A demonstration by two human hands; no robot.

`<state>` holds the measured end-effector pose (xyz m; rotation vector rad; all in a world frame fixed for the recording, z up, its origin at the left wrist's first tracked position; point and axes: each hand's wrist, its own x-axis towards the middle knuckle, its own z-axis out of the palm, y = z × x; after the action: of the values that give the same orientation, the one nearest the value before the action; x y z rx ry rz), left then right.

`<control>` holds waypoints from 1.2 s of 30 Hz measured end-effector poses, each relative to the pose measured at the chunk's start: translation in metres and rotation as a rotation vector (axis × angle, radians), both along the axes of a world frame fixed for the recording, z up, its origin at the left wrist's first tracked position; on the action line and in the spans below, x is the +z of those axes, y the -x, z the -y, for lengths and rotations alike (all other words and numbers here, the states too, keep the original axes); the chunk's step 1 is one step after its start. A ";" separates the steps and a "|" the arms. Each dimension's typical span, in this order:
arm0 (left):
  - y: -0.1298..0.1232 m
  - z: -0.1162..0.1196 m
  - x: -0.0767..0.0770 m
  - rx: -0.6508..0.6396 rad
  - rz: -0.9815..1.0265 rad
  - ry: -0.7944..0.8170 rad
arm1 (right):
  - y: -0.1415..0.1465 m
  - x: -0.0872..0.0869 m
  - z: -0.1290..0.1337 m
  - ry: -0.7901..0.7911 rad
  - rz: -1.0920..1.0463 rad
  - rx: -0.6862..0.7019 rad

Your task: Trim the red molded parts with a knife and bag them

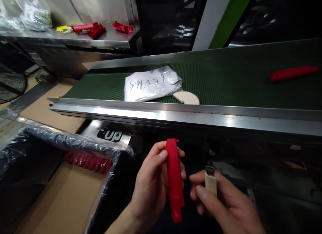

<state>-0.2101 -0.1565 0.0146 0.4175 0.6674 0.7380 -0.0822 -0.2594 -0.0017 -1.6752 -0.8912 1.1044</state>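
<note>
A long red plastic part (174, 177) stands nearly upright in my left hand (151, 180), with the thumb on its near side and fingertips showing past its right edge. To the right, my right hand (226, 200) is closed on a beige-handled tool (210, 183) with a dark tip pointing up. The tool and the red part are apart. Beyond both hands, a white packet (152, 84) with handwriting lies on the green conveyor belt (216, 73), beside a flat cream curved piece (188, 97).
Another red part (293, 73) is on the belt at right. The metal conveyor rail (151, 110) crosses before my hands. At lower left is a plastic-lined bin (50, 136) with cardboard and red parts. Red pieces (93, 29) and bagged hardware (37, 17) rest on a metal shelf (110, 43).
</note>
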 end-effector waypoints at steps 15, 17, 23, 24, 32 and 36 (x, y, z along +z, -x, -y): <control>0.003 0.021 -0.010 -0.119 -0.166 -0.037 | -0.017 0.021 -0.051 -0.158 0.038 0.189; 0.004 0.023 -0.011 -0.125 -0.208 -0.045 | -0.015 0.021 -0.053 -0.170 0.010 0.183; 0.002 0.025 -0.008 -0.171 -0.195 0.010 | -0.012 0.016 -0.054 -0.214 0.117 0.108; 0.002 0.025 -0.007 -0.174 -0.186 0.024 | -0.012 0.015 -0.054 -0.210 0.106 0.105; 0.001 0.028 -0.005 -0.181 -0.072 0.069 | -0.015 0.018 -0.052 -0.173 0.035 0.098; 0.000 0.027 -0.001 -0.194 -0.042 0.131 | -0.016 0.019 -0.053 -0.164 -0.051 0.109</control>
<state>-0.2101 -0.1837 0.0132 0.3726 0.6996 0.5002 -0.0659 -0.2064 0.0178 -1.4735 -1.0220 1.1103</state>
